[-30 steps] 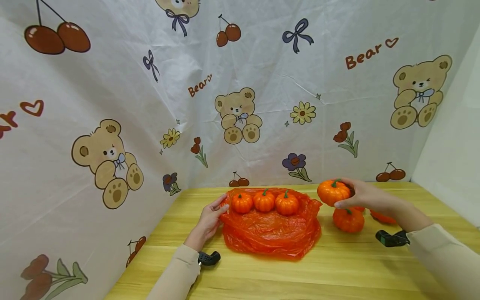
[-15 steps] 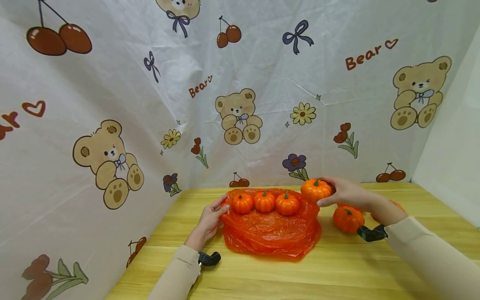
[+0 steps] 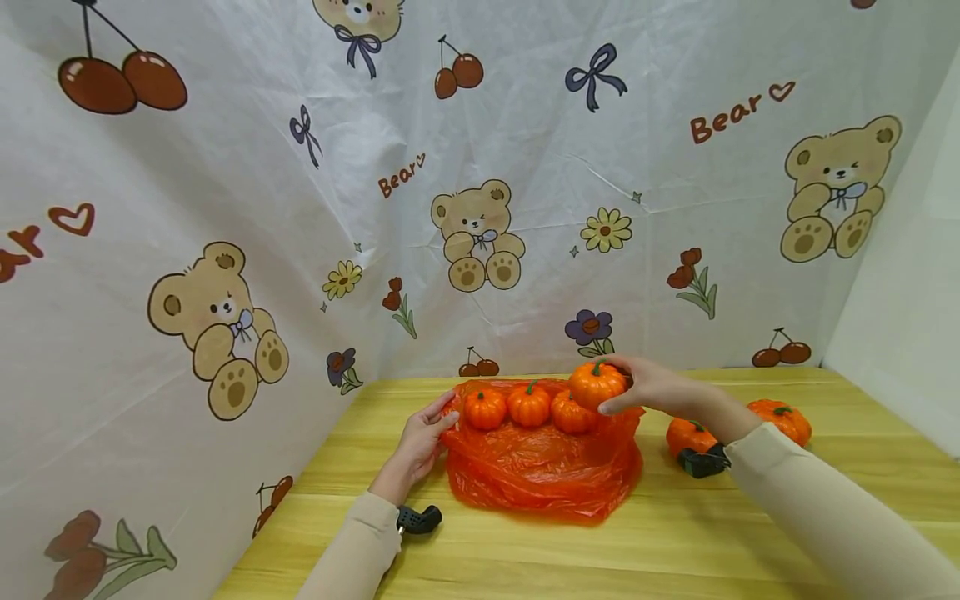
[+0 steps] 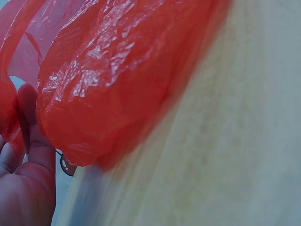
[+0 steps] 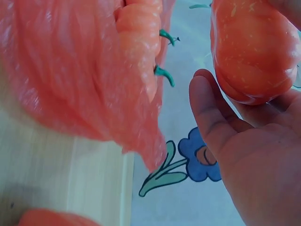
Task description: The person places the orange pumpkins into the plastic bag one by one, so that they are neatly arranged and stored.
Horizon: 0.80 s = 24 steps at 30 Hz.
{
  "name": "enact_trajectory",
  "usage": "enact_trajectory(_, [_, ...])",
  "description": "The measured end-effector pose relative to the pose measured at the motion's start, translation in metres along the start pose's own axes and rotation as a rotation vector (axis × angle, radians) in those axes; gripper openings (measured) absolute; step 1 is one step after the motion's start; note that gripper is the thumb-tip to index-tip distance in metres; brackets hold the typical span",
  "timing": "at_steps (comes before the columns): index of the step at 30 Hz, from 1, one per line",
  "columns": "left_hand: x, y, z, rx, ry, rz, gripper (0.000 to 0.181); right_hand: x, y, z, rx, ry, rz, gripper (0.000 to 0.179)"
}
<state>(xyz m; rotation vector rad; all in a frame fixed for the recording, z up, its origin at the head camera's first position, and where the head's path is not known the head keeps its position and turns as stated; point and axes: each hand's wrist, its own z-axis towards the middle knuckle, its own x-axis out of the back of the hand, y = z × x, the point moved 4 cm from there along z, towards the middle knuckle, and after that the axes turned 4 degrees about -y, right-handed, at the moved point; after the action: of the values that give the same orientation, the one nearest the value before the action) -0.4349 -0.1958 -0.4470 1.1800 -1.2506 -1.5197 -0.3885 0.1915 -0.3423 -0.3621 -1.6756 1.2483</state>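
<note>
A red plastic bag (image 3: 540,479) lies in the middle of the table, its mouth spread. Three small orange toy pumpkins (image 3: 528,406) sit in a row at its opening; the rightmost is partly covered by another. My left hand (image 3: 418,442) pinches the bag's left edge; in the left wrist view its fingers (image 4: 40,150) meet the thin plastic. Above the bag's right side, my right hand (image 3: 660,392) grips a toy pumpkin (image 3: 596,386) with thumb and fingers. The right wrist view shows that pumpkin (image 5: 256,52) up close, apart from the bag (image 5: 70,80).
To the right of the bag, more toy pumpkins rest on the wooden table (image 3: 525,558): one (image 3: 686,435) partly behind the right wrist's camera, another (image 3: 782,421) farther right. A bear-patterned cloth (image 3: 540,292) hangs behind the table and along its left side.
My right hand has carried the toy pumpkin leftward, from above the loose pumpkins at right to over the bag's right side. My left hand stays on the bag's edge.
</note>
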Motion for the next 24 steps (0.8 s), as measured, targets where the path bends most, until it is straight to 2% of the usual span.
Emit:
enact_trajectory(5, [0.001, 0.001, -0.001, 0.005, 0.009, -0.001, 0.054, -0.005, -0.004, 0.014, -0.010, 0.005, 0.018, 0.080])
enact_trajectory(12, [0.002, 0.000, 0.000, -0.003, -0.004, 0.000, 0.055, -0.013, -0.010, 0.035, 0.001, -0.004, -0.017, 0.078])
enact_trajectory(19, [0.000, -0.002, 0.000, 0.005, 0.001, -0.001, 0.055, -0.029, -0.009, 0.055, 0.008, -0.040, -0.002, 0.072])
enact_trajectory(24, [0.000, -0.002, 0.001, 0.013, 0.009, -0.004, 0.054, -0.040, -0.013, 0.067, 0.014, -0.021, -0.047, 0.065])
